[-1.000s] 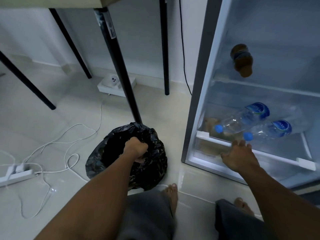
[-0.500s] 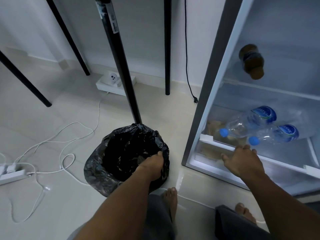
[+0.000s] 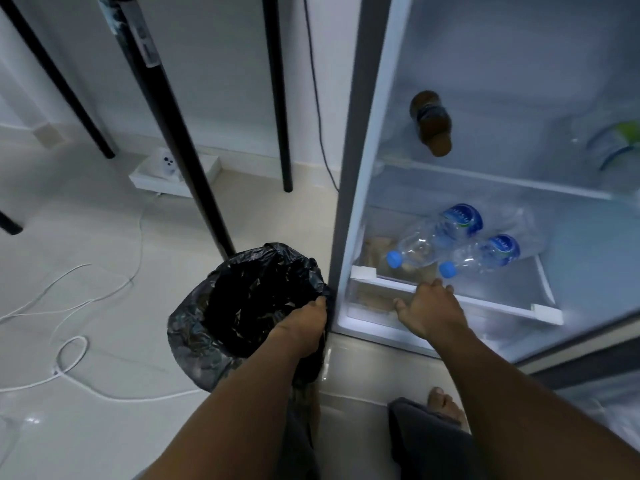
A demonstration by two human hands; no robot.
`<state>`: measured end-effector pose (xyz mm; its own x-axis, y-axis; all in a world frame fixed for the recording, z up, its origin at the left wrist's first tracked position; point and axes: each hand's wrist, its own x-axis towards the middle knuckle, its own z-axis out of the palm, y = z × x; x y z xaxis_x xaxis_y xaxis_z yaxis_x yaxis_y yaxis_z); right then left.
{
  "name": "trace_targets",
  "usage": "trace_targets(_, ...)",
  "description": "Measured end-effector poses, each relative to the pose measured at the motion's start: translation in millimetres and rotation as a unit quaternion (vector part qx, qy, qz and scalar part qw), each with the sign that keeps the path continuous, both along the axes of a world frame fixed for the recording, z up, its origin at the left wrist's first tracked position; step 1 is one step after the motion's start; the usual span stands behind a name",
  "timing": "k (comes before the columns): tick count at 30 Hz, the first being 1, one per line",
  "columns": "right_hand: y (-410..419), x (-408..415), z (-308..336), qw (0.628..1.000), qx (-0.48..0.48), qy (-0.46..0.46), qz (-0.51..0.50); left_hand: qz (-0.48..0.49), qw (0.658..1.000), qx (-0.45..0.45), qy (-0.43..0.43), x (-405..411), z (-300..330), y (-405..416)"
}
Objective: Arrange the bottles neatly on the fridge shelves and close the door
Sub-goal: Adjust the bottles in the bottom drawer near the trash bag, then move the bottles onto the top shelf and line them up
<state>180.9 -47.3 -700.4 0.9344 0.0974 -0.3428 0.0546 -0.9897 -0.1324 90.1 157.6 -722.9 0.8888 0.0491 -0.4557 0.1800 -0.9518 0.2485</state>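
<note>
Two clear water bottles with blue caps, one (image 3: 436, 237) beside the other (image 3: 485, 256), lie on the open fridge's lower shelf (image 3: 502, 306), caps toward me. On the shelf above lies a brown bottle (image 3: 431, 123), and a clear bottle with a green label (image 3: 609, 143) shows blurred at the far right. My right hand (image 3: 429, 310) rests on the lower shelf's front rim, just before the nearer cap, thumb spread left. My left hand (image 3: 304, 323) grips the right rim of a black bag (image 3: 242, 306) on the floor by the fridge.
Black table legs (image 3: 180, 133) stand behind the bag. A white power strip (image 3: 173, 168) and loose white cables (image 3: 69, 306) lie on the tiled floor at left. A clear drawer (image 3: 374, 299) with brownish contents sits under the lower shelf. My bare feet are near the fridge base.
My left hand has moved from the middle of the bag's opening to its right rim, near the fridge. My right hand has stayed at the shelf's front edge.
</note>
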Motion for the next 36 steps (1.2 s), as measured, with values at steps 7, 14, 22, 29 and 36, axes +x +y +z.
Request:
trace_targets(7, -21, -6, 10, 0.998, 0.057, -0.001, 0.014, 0.030, 0.997, 0.017, -0.072, 19, 20, -19)
trace_targets(14, -29, -18, 19, 0.994, 0.100, -0.039, -0.016, -0.010, 0.989, -0.046, -0.140, 37, 44, -65)
trace_targets(22, -38, -9, 20, 0.979, 0.163, -0.110, -0.062, 0.109, 0.948, -0.145, -0.262, 75, 48, -106)
trace_targets(29, -45, 12, 30, 0.968, 0.195, -0.141, -0.074, 0.164, 0.954, -0.187, -0.168, 110, 40, -111)
trace_targets(36, -41, 30, 39, 0.956, 0.225, -0.158, -0.105, 0.281, 0.893, -0.292, -0.195, 127, 66, -120)
